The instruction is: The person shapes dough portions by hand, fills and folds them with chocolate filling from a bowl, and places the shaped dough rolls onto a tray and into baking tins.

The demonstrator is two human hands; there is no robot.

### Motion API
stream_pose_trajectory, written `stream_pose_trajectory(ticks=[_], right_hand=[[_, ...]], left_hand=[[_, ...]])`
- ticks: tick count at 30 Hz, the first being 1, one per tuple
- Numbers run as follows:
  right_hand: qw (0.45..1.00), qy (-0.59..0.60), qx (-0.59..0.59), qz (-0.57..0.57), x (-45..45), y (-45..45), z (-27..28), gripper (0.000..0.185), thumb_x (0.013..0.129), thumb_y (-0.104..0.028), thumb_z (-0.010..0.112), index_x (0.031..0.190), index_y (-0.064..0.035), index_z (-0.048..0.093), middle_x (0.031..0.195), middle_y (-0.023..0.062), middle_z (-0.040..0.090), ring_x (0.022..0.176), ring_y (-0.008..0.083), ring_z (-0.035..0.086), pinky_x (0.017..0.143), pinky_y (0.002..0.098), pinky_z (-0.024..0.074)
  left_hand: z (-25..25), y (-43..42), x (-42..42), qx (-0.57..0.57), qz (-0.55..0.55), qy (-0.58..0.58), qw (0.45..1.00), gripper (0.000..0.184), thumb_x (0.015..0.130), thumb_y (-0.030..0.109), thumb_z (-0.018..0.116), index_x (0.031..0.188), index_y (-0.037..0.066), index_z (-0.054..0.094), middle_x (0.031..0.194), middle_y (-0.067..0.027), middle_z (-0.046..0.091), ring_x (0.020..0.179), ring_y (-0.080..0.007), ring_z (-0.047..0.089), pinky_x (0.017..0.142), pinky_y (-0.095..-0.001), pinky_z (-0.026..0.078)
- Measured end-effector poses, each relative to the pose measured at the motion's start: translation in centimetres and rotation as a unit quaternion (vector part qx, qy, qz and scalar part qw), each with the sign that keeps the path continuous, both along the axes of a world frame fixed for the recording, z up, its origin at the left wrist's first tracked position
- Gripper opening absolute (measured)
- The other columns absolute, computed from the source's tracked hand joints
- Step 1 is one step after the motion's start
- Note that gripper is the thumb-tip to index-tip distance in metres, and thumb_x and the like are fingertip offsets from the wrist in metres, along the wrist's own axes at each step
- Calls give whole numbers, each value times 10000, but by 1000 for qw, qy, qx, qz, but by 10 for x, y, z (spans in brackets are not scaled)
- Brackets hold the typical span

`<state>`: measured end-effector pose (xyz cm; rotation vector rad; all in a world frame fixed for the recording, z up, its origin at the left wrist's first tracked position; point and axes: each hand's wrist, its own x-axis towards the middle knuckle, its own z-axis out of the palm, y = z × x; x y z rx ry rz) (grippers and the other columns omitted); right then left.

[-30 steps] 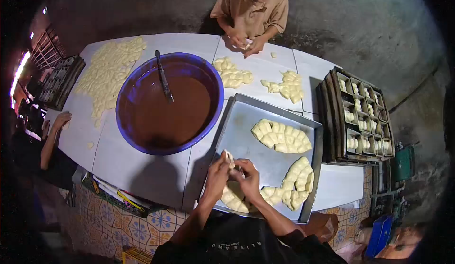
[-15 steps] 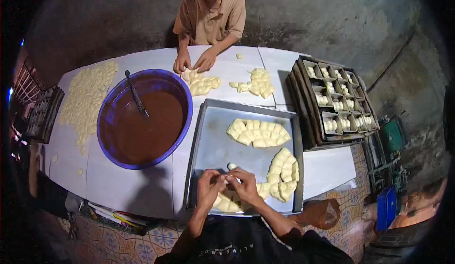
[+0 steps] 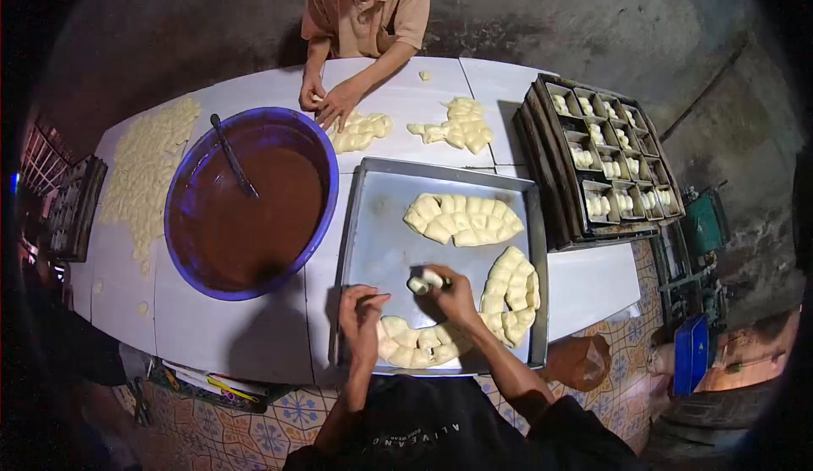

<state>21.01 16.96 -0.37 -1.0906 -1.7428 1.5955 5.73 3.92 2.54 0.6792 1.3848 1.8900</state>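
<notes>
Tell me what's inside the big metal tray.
Inside the tray: pale dough clusters along the far, right and near sides. The right hand holds small pieces over it. Whatever its forearm covers, and the floor beneath the dough, cannot be seen.

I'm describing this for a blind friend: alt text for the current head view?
A person's right hand handles small dough pieces at a metal tray holding dough strips, the left hand nearby. A blue basin of brown mixture stands left, baking tins right; a co-worker handles dough opposite.
</notes>
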Motion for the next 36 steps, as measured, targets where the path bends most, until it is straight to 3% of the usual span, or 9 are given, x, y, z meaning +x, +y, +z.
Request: stream_pose_trajectory(ticks=[5,14,16,19,23,25,30,33,36], right_hand=[[998,39,-27,-50,5,17,-27,456,796,136,427,1218,53,577,1270,135,596,1237,236,517,1078,318,344],[949,-180,258,20,28,-4,24,440,754,35,543,1188,-3,602,1178,197,614,1061,358,589,950,392,454],[920,-203,194,273,36,-25,41,405,754,-24,592,1157,13,601,1139,180,613,1035,350,584,920,396,457],[837,-263,372,302,42,-60,8,256,800,-160,640,1000,-11,584,961,148,592,944,350,580,827,456,466],[949,-101,149,257,36,-63,44,153,838,-62,634,941,-15,532,876,140,544,824,317,572,736,383,467],[977,-21,97,188,28,-64,93,147,868,-36,619,974,-9,521,911,89,522,870,177,541,716,310,452],[970,217,71,89,21,-46,143,291,914,-94,598,1197,-25,607,1182,95,450,1084,171,495,910,283,426],[986,124,97,46,2,-49,135,260,879,-45,616,1136,-27,651,1129,86,513,954,148,563,784,250,487],[982,110,151,11,-23,-64,122,207,879,-50,634,1078,-1,664,1045,72,543,957,124,541,681,227,475]], left_hand=[[-3,-12,-18,-34,42,39,998,188,827,-58,536,1012,-25,536,924,-118,582,852,-216,636,799,-343,550],[-16,-25,3,-77,-116,186,973,301,852,-106,470,1133,-38,556,1028,-117,618,1025,-205,618,921,-308,472],[-16,-25,9,-81,-173,224,956,406,854,-103,444,1241,3,506,1132,-150,621,1081,-218,607,947,-317,458],[-18,-26,20,-108,-250,169,947,520,857,-88,431,1359,43,397,1218,-191,597,1164,-283,572,980,-369,439],[-22,-33,24,-177,-285,267,903,534,848,-72,432,1368,39,391,1193,-227,583,1171,-396,531,995,-432,408],[-20,-33,20,-224,-298,313,874,471,842,-67,445,1304,18,475,1196,-230,575,1169,-401,528,998,-427,403],[2,-22,18,-66,-215,145,963,268,958,98,528,1202,-6,566,1205,-66,589,1102,-131,541,961,-281,415],[37,-15,21,29,-134,-31,990,357,953,117,562,1283,-19,538,1190,-48,586,1039,-113,547,914,-246,415],[63,-11,23,-18,-31,55,998,256,922,70,592,1144,-52,628,1057,-61,648,891,-85,568,776,-211,453]])
